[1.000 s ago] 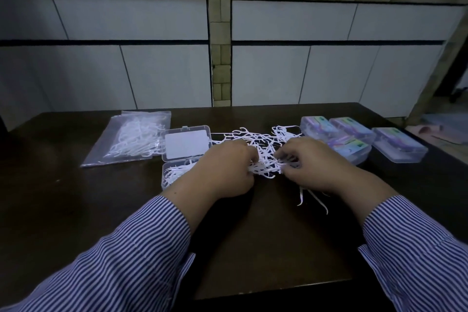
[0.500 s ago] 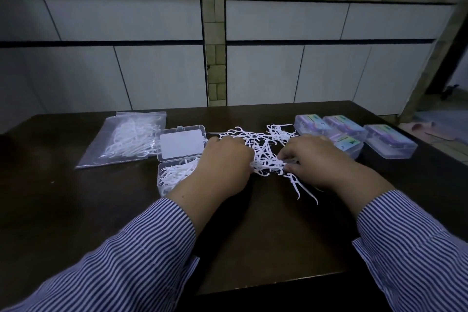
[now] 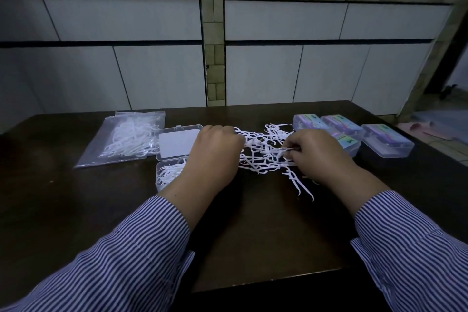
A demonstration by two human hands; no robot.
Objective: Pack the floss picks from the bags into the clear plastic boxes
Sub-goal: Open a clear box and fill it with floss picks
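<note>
A loose heap of white floss picks [image 3: 263, 149] lies in the middle of the dark table. My left hand [image 3: 215, 152] grips a bunch of picks at the heap's left edge. My right hand [image 3: 319, 154] pinches picks at the heap's right side. A few picks [image 3: 301, 185] trail toward me below the right hand. An open clear plastic box [image 3: 164, 175] holding some picks sits left of my left hand, its lid [image 3: 177, 143] folded back. A clear bag of floss picks [image 3: 126, 138] lies further left.
Several closed clear boxes with coloured labels [image 3: 387, 140] stand at the right, behind and beside my right hand. The dark table [image 3: 253, 235] ends at a wall of pale panels beyond. Its right edge is near the boxes.
Both hands have shifted slightly apart and away from me within the heap. The right hand moved right and now pinches picks; the trailing picks stayed below it.
</note>
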